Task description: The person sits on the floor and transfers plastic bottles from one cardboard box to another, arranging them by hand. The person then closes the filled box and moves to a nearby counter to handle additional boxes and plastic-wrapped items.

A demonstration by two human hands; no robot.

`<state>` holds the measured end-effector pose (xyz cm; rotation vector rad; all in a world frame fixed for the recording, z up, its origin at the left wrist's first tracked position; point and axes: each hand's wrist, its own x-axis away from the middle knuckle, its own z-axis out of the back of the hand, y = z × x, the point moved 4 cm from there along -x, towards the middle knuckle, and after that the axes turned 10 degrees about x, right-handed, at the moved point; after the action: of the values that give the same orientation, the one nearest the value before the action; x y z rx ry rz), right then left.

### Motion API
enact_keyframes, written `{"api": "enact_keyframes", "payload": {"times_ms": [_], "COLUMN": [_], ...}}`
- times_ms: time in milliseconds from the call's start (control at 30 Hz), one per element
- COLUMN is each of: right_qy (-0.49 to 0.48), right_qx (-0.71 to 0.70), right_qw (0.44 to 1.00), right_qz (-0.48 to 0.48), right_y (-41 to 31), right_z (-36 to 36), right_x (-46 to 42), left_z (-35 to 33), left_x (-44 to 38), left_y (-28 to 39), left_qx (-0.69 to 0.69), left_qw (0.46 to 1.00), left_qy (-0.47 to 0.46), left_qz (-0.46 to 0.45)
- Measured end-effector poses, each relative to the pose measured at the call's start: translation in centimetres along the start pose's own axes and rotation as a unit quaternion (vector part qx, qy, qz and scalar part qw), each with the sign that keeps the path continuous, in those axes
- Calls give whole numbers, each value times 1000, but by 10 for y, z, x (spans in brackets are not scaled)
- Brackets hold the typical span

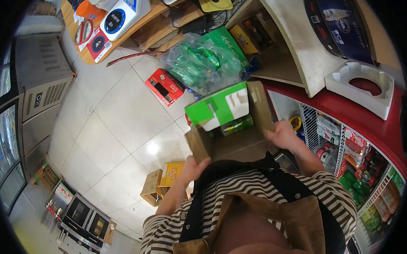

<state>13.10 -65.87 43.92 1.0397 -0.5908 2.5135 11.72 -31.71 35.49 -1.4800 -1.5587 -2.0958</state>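
My left hand (193,168) grips the near left edge of an open cardboard box (236,144), held in front of my chest. On the box's right side, my right hand (282,134) holds the wall by its edge. A green and white flap stands up at the far side. Inside lies a small green packet or carton (237,125), partly hidden. Beyond the box, a clear plastic bag (201,65) with green plastic bottles rests beside a red carton (165,87) on the tiled floor.
An open refrigerated cabinet (338,135) with drinks is on the right, below a red counter holding a white foam piece (360,86). A wooden desk (119,32) stands at the upper left. Small cardboard boxes (152,187) are on the floor by my left forearm.
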Motion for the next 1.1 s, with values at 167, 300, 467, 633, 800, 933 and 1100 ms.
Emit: {"api": "enact_keyframes", "payload": {"times_ms": [167, 300, 467, 633, 800, 933, 1100], "right_qy": [117, 154, 173, 202, 225, 240, 272], "right_qx": [-24, -86, -24, 49, 137, 181, 209], "right_qw": [993, 984, 984, 978, 965, 954, 939], "right_qz": [-19, -7, -41, -20, -10, 4, 13], "right_y": [61, 88, 100, 68, 39, 29, 20], "right_z": [26, 50, 75, 99, 132, 151, 167], "right_x": [-26, -64, -110, -155, -176, -185, -189], "left_z": [-42, -59, -63, -55, -50, -55, -53], "left_x": [-69, -135, -187, -224, -239, -242, -248], "left_y": [89, 108, 144, 150, 170, 177, 193], "left_qx": [69, 81, 120, 181, 223, 240, 256], "left_qw": [990, 994, 990, 982, 972, 964, 945], "left_qy": [-115, -65, -58, -3, 12, 36, 41], "left_qz": [43, -15, -40, -54, -78, -114, -197]}}
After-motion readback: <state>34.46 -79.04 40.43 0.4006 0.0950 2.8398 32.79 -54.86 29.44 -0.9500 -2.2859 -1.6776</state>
